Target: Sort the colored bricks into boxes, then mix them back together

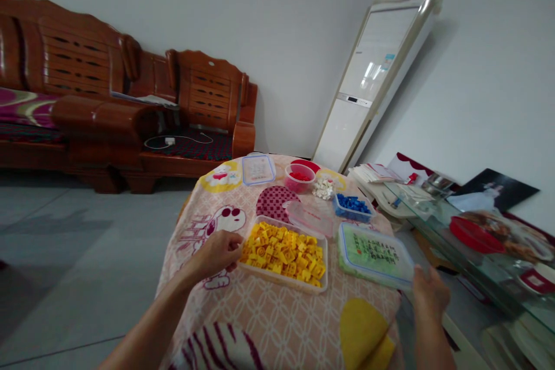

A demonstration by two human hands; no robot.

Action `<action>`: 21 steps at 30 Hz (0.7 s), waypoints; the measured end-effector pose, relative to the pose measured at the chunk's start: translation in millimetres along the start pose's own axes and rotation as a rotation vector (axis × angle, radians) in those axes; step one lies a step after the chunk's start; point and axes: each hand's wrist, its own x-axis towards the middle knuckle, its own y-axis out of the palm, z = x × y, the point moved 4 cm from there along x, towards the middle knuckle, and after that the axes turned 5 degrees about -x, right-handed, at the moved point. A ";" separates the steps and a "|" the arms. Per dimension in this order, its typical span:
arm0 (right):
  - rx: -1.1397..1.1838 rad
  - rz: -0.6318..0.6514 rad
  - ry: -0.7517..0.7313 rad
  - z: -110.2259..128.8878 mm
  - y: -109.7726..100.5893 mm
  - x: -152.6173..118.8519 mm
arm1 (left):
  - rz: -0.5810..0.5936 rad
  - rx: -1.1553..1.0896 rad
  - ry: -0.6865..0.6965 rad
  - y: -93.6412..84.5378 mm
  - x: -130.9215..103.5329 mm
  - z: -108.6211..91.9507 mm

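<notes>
My left hand [226, 250] is at the left edge of a clear plastic box [326, 266] full of yellow toy bricks [284, 251]. Its fingers are curled, and whether they pinch the rim or something small is hidden. At the right side of the table, my right hand [430, 292] grips the near right corner of a rectangular plastic box [375, 254]. This box has a clear lid with a blue edge and dark writing, with green contents showing through. It lies just right of the yellow bricks' box.
Farther back on the cloth-covered table [299, 321] are a tub of red pieces [299, 176], a white pile [323, 189], a box of blue bricks [353, 207] and two loose lids [259, 169]. A cluttered glass table [470, 254] stands close on the right.
</notes>
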 end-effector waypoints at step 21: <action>0.243 0.244 -0.882 170.0 107.4 -133.0 | -0.271 0.142 0.182 2.5 63.8 -11.1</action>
